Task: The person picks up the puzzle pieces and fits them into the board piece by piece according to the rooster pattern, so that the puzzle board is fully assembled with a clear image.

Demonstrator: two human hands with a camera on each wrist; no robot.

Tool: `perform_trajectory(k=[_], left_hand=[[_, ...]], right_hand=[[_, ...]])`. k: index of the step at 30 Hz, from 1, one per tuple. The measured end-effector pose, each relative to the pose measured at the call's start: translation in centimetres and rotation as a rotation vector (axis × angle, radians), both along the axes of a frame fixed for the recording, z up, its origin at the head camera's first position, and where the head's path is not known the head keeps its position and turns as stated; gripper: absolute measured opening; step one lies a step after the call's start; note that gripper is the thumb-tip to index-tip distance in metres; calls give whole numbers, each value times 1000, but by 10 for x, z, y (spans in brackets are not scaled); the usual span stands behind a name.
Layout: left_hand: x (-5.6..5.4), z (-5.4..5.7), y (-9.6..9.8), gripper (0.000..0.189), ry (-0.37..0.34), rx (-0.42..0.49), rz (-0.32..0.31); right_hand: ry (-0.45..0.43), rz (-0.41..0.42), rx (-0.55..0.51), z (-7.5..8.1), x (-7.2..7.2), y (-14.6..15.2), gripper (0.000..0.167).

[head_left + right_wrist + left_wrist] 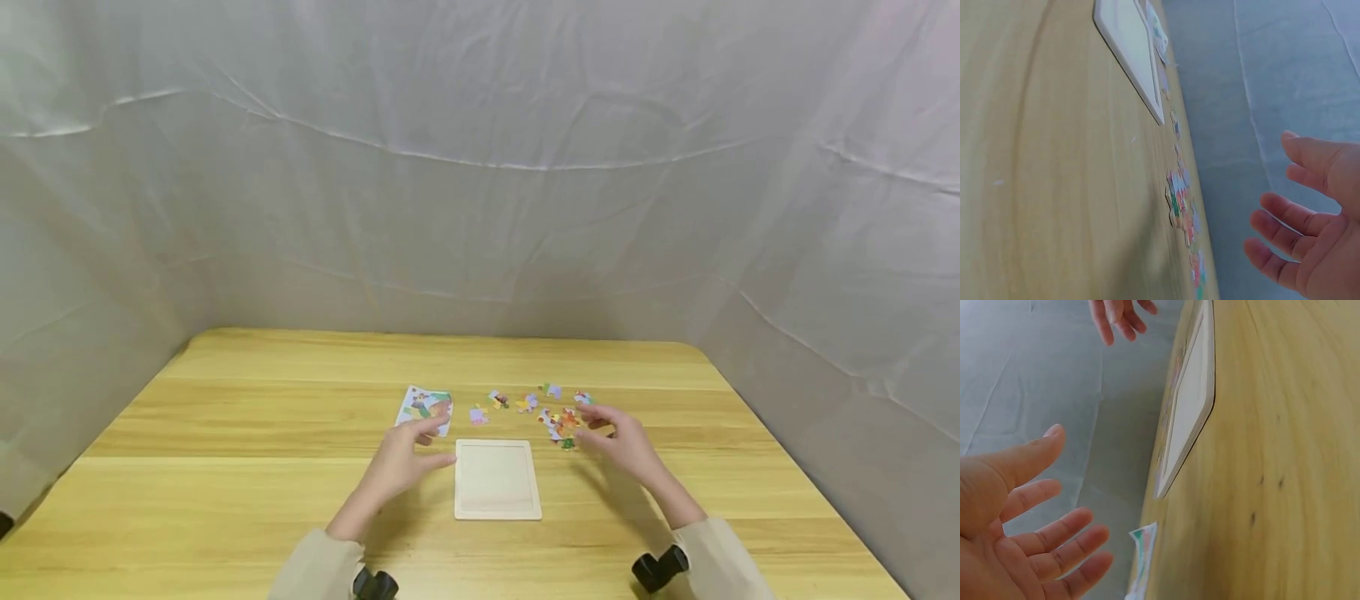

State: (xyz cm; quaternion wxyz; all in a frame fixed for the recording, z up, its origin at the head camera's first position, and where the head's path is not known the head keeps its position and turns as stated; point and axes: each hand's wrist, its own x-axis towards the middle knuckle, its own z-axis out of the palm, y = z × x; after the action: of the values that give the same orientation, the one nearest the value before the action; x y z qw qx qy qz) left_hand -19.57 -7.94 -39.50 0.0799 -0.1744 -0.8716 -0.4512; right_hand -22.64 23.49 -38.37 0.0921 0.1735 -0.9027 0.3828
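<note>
My left hand hovers left of a pale wooden puzzle frame, fingers spread and holding nothing. Just beyond those fingers lies a picture card with a colourful drawing. On the right, my right hand is held over the table beside a cluster of jigsaw pieces, its fingers loosely bent with nothing between them. The left wrist view shows the left palm with thumb and fingers apart. In the right wrist view the right fingers are likewise apart, above the level of the pieces.
More loose jigsaw pieces lie scattered behind the frame, one of them a pale purple piece. The wooden table reaches back to a grey cloth that hangs around its far side and flanks.
</note>
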Motion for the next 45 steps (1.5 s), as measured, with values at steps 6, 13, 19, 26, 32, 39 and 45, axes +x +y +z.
perform_trajectory(k=[6, 13, 19, 26, 32, 39, 45], left_hand=[[-5, -5, 3, 49, -68, 80, -45], [-12, -10, 9, 51, -132, 129, -58], [-15, -14, 12, 52, -192, 148, -34], [-16, -18, 12, 51, -213, 159, -39], [-17, -22, 11, 49, -226, 165, -53], [-17, -25, 8, 52, -283, 176, -69], [-16, -27, 7, 53, -305, 127, -65]], right_hand=[[-47, -6, -62, -1, -10, -1, 37], [-116, -18, -137, -1, -19, -4, 35], [-231, -26, -231, -5, -24, -4, 37], [-304, -48, -274, -11, -33, -1, 36], [-357, -58, -284, -14, -39, -2, 35], [-391, -69, -241, -20, -49, -4, 35], [-415, -55, -189, -26, -58, -5, 36]])
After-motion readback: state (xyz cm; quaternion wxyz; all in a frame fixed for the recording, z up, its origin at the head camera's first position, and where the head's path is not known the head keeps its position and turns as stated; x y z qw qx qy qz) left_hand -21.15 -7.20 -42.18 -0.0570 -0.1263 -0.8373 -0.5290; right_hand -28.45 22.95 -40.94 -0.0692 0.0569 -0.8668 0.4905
